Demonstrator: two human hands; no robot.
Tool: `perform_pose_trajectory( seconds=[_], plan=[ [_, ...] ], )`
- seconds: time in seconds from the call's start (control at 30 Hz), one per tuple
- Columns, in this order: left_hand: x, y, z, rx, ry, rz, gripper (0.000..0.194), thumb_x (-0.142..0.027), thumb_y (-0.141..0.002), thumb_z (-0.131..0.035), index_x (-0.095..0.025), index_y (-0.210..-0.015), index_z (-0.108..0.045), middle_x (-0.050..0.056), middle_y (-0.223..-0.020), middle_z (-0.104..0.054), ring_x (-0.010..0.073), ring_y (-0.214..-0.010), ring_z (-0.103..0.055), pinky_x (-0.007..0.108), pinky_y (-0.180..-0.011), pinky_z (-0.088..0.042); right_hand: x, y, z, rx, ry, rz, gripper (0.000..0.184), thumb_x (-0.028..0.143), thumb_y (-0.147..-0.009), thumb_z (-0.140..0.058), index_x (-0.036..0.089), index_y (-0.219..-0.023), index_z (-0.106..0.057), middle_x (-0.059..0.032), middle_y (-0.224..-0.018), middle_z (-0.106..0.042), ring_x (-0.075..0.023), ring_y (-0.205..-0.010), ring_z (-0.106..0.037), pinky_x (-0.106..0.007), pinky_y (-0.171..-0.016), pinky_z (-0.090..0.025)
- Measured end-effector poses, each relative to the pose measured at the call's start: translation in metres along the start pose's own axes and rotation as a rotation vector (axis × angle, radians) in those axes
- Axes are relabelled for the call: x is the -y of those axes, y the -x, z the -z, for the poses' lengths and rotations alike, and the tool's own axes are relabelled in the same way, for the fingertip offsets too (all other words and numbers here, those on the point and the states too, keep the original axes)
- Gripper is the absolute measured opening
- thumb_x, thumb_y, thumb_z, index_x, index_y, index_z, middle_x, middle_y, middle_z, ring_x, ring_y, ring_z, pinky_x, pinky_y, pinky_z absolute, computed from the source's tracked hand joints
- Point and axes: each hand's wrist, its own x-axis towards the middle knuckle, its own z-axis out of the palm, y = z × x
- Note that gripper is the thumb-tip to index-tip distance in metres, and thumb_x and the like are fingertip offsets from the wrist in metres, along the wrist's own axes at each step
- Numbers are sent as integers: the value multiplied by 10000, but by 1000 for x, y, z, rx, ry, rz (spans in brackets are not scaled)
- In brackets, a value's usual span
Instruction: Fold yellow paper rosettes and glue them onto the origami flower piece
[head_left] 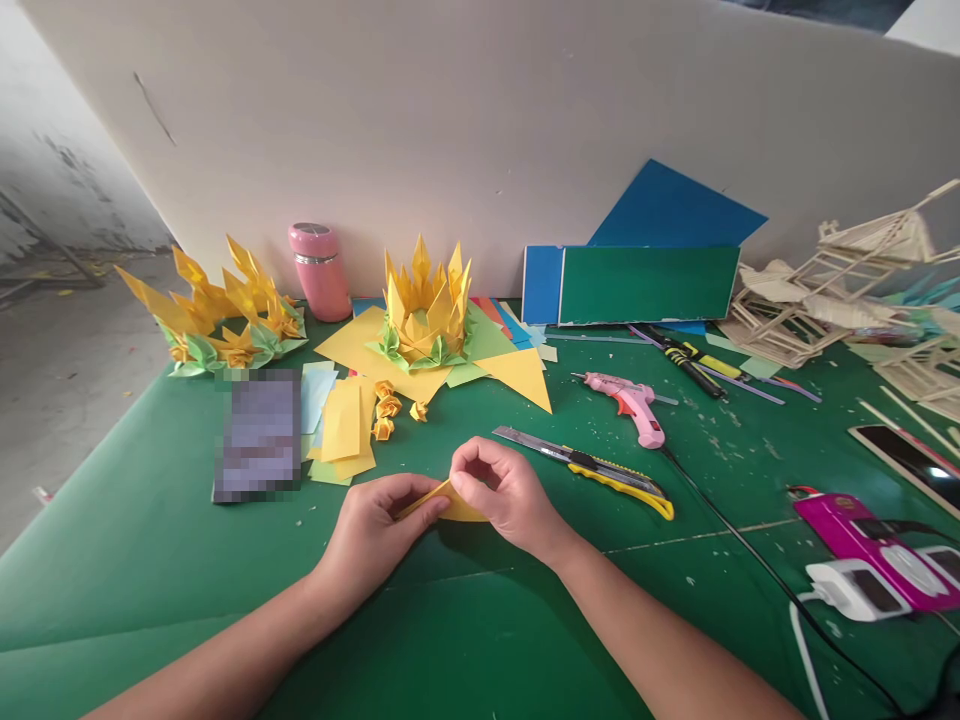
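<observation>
Pinching hands (379, 515) (510, 497) partly hiding yellow paper (461, 509)

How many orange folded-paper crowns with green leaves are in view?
2. One crown sits at the green table's far left; the other crown stands right of the pink cylindrical flask.

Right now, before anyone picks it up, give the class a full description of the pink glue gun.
The glue gun lies on its side on the green table, beyond the utility knife. Its glossy body looks plastic, with a red trigger and a narrow nozzle pointing left. A translucent stick shows behind it. The handle slants toward the person, and a black cord runs from its base. Neither hand touches it; whether it is hot cannot be seen.
</observation>
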Motion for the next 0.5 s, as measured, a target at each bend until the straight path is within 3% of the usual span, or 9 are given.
perform_pose_trajectory(
  seconds=[0.23, 0.37, 0.5],
  plan=[
    [0, 0, -1, 37, 61, 42, 191, -378, -670, -688, -196, -617, -707, 3, -543, -675, 142, -498, -583, 216, -476, -461, 3, 0, 1, -9, 43, -2, 296, 418, -873, -484, 197, -676, -505, 13, -675, -502, -123, -653, -482, -245, -635, -412],
    [0, -1, 0, 14, 128, 92, 225, -421, -649, -696, -197, -645, -713, 7, -552, -688, 147, -495, -597, 225, -484, -480, 3, -1, -1, 19, 34, -24, 249, 446, -798, -617, 200, -787, -590, -3, -759, -584, -140, -705, -545, -258, -652, -443],
    [1, -1, 0, 19, 102, 94, 246, -442, -662, -688, -201, -666, -731, 5, -529, -675, 149, -485, -593, 227, -480, -480, 1, -1, -3, -28, 76, -10, 233, 408, -780, -646, 199, -692, -599, -7, -717, -604, -152, -703, -573, -276, -660, -470]
  ],
)
